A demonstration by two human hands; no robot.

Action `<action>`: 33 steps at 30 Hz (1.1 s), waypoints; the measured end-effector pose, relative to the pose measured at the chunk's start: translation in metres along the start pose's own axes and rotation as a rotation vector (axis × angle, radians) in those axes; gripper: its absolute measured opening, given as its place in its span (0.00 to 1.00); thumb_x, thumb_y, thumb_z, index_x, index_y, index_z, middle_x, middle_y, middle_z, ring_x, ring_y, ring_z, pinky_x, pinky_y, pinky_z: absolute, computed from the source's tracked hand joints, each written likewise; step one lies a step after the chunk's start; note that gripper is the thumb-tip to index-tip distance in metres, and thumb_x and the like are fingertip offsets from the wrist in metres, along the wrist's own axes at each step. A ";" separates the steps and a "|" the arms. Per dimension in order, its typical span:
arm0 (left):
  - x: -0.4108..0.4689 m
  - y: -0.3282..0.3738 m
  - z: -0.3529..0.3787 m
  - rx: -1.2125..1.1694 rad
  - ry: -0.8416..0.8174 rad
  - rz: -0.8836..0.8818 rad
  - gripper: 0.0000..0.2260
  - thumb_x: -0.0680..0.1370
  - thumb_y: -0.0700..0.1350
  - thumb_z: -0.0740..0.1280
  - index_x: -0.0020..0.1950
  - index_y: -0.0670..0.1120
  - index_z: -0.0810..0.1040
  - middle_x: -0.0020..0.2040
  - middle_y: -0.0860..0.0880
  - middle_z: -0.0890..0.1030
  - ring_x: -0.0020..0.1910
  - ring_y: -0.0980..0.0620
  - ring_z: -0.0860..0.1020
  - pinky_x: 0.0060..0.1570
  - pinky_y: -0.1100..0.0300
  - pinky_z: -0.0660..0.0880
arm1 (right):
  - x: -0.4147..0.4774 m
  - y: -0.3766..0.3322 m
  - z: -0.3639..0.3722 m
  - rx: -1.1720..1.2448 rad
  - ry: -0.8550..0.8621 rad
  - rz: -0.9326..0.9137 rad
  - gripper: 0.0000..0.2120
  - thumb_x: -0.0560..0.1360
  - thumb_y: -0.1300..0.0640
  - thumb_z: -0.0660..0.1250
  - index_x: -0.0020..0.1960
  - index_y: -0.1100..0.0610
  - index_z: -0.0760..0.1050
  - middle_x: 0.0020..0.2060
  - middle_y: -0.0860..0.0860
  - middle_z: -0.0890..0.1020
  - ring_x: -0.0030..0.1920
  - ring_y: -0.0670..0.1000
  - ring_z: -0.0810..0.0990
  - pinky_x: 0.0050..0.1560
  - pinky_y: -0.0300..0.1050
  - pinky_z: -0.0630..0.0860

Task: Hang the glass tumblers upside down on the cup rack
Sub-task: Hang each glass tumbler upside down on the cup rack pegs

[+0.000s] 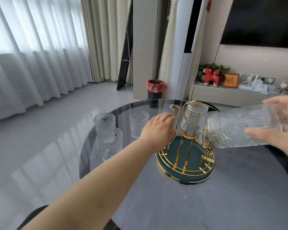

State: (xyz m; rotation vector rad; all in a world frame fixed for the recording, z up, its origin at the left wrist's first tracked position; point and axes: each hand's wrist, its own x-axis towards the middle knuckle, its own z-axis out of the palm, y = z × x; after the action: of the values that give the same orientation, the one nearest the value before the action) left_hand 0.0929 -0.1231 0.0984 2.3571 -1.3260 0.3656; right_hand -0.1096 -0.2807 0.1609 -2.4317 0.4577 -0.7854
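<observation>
**Tumbler in the air, rack steadied**

The right hand (279,130) is wrapped around a glass tumbler (239,127), lying on its side in the air, just right of the cup rack (184,155). The left hand (158,128) reaches in, fingers curled loosely at one of the gold prongs (174,113); whether they actually grip it is hard to tell. One tumbler (194,118) already hangs upside down on the rack. Three more tumblers (139,124) stand upright on the glass bench (206,196), left of the rack.
</observation>
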 end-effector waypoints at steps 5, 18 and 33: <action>-0.002 -0.007 -0.011 0.029 0.079 0.032 0.12 0.80 0.42 0.55 0.59 0.41 0.73 0.64 0.44 0.73 0.64 0.46 0.69 0.62 0.60 0.55 | 0.028 -0.019 -0.027 -0.019 0.016 -0.155 0.34 0.42 0.22 0.63 0.47 0.28 0.64 0.50 0.29 0.71 0.56 0.48 0.70 0.56 0.38 0.69; -0.030 -0.031 -0.022 0.055 0.097 -0.012 0.13 0.80 0.41 0.55 0.62 0.44 0.71 0.68 0.46 0.70 0.67 0.47 0.68 0.65 0.61 0.54 | 0.038 -0.028 0.045 -0.125 -0.276 -0.064 0.30 0.61 0.51 0.73 0.60 0.48 0.67 0.59 0.49 0.69 0.61 0.51 0.66 0.56 0.43 0.62; -0.035 -0.033 -0.012 -0.076 0.135 -0.074 0.14 0.79 0.41 0.57 0.65 0.46 0.68 0.68 0.47 0.70 0.65 0.45 0.69 0.65 0.51 0.62 | 0.032 -0.013 0.071 -0.143 -0.315 -0.028 0.29 0.63 0.50 0.71 0.61 0.50 0.65 0.63 0.50 0.66 0.64 0.52 0.62 0.57 0.43 0.62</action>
State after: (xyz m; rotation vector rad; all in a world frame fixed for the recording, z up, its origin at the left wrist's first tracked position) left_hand 0.1030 -0.0758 0.0868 2.2693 -1.1674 0.4358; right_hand -0.0391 -0.2580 0.1341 -2.6385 0.3676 -0.3785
